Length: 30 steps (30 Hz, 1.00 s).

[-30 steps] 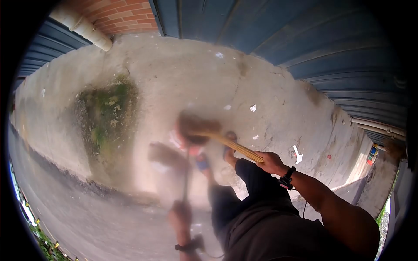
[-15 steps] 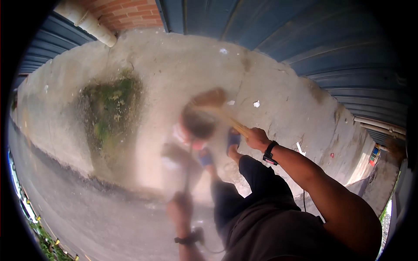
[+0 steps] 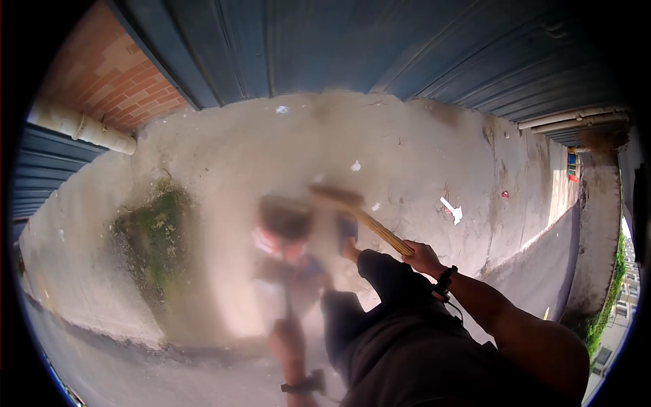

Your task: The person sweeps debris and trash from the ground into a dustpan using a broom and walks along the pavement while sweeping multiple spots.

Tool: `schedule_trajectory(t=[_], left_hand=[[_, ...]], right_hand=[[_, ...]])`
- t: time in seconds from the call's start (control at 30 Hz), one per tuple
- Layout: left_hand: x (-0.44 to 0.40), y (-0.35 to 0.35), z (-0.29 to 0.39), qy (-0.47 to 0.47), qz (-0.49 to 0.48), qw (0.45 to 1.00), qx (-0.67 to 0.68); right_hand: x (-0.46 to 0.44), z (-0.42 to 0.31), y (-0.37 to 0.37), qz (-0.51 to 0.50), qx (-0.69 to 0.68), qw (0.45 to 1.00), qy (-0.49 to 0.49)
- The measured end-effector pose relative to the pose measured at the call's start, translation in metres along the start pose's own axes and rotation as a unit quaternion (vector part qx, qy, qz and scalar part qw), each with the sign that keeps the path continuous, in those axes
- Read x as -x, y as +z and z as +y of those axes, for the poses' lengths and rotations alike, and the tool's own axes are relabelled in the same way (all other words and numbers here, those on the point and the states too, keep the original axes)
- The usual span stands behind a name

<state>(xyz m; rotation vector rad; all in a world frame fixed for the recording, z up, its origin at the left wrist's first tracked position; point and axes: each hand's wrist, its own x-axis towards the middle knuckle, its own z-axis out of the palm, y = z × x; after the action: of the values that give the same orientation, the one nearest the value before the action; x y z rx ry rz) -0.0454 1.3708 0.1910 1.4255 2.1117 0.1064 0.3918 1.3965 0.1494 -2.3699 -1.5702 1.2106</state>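
Observation:
My right hand is closed round the near end of a yellowish wooden handle. That handle slopes up and left to a blurred brown brush head over the concrete ground. Lower down, my left hand is closed round a thin dark upright stick, hazy in the picture. Above it hangs a blurred red and white thing with a dark part, perhaps a dustpan; its shape cannot be made out. Dark straps sit on both wrists.
White paper scraps and a small red scrap lie on the ground. A mossy dark patch is at the left. Blue metal wall panels, a brick wall and a white pipe border the ground. My sandalled foot stands below the brush.
The view has turned, so the wall panels fill more of the top. My right hand and the wooden handle have shifted lower in view; both hands keep their hold.

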Motion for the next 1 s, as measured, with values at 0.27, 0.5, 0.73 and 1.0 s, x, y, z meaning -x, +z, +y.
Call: schedule_trajectory(t=[0.27, 0.5, 0.73, 1.0], left_hand=[[-0.024, -0.002, 0.068, 0.100, -0.001, 0.994, -0.050], [-0.022, 0.029, 0.129, 0.087, 0.008, 0.993, -0.075], [-0.025, 0.061, 0.193, 0.066, -0.002, 0.981, -0.183], [-0.021, 0.066, 0.261, 0.044, -0.027, 0.985, -0.162]], right_hand=[[-0.074, 0.098, -0.100, 0.118, 0.008, 0.990, 0.074], [-0.238, 0.141, -0.233, 0.158, 0.050, 0.984, 0.071], [-0.379, 0.196, -0.229, 0.145, 0.085, 0.986, 0.011], [-0.207, 0.228, -0.203, 0.042, 0.083, 0.995, -0.031]])
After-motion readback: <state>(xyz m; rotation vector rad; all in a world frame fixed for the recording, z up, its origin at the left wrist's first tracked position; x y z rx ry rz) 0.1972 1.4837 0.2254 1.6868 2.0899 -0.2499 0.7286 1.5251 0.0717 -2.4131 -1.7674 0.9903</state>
